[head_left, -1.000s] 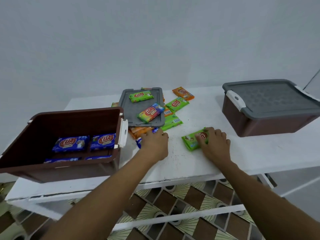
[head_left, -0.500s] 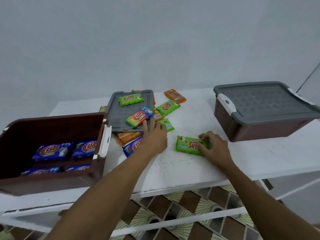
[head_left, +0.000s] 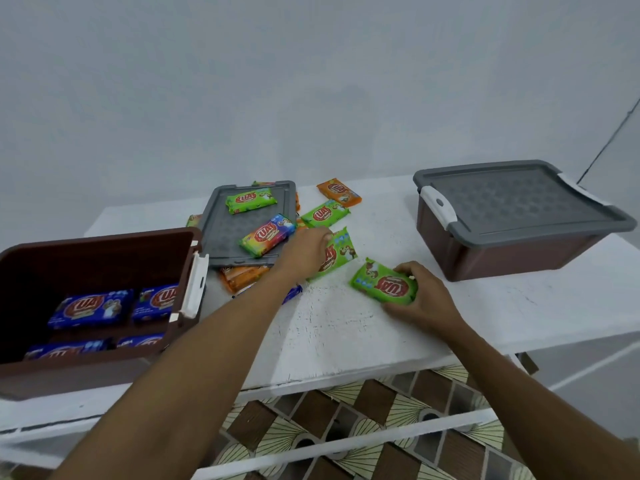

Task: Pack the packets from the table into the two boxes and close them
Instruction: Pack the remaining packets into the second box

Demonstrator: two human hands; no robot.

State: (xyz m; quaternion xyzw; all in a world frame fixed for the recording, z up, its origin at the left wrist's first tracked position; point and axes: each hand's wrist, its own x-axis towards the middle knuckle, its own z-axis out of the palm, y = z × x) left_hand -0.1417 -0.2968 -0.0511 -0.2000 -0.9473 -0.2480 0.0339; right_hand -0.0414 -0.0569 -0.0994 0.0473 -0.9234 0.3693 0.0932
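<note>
Newly clutching second green packet (head_left: 341, 252) in left hand (head_left: 304, 252), just beyond right hand (head_left: 424, 301) gripping first green packet (head_left: 382, 284); both ready for boxing.

Left of the loose grey lid (head_left: 221, 237) sits your open brown box (head_left: 104, 244) holding blue packets (head_left: 91, 306); just right of it is a green packet (head_left: 341, 252), farther right a second green packet (head_left: 381, 284), farthest the lidded box (head_left: 502, 251).

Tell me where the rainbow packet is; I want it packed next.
In the head view, the rainbow packet lies on the loose grey lid, left of centre, between the open brown box and the left hand.
</note>
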